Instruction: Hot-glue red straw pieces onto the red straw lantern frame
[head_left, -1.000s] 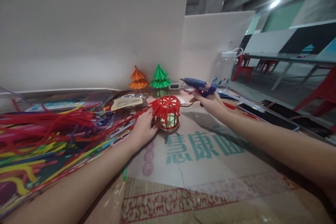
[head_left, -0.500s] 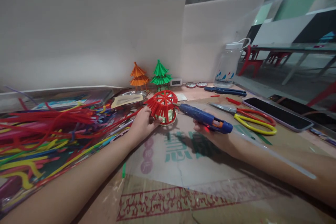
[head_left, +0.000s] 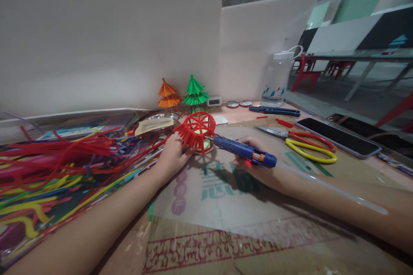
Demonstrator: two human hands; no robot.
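Observation:
My left hand (head_left: 174,153) is closed on the left side of a red pipe-cleaner pavilion model (head_left: 197,128), whose round spoked top tilts toward me. Strips hang like a fringe along part of its rim, and a pale base shows beneath. In my right hand (head_left: 253,161) is a blue hot glue gun (head_left: 245,150), a small red light glowing on its underside. Its nozzle meets or nearly meets the fringe at the model's right front; I cannot tell whether they touch. A long clear glue stick (head_left: 342,190) sticks out of its back, over my forearm.
Colourful pipe cleaners (head_left: 58,159) pile up on the left. Orange (head_left: 167,94) and green (head_left: 195,92) pavilion models stand behind. Scissors (head_left: 309,146), a phone (head_left: 337,136), a blue cutter (head_left: 274,111) and a water bottle (head_left: 275,79) lie or stand to the right.
The glue gun's nozzle has moved left and down, from the model's right rim to its front fringe. The red model has tipped slightly more toward me. The view has shifted a little.

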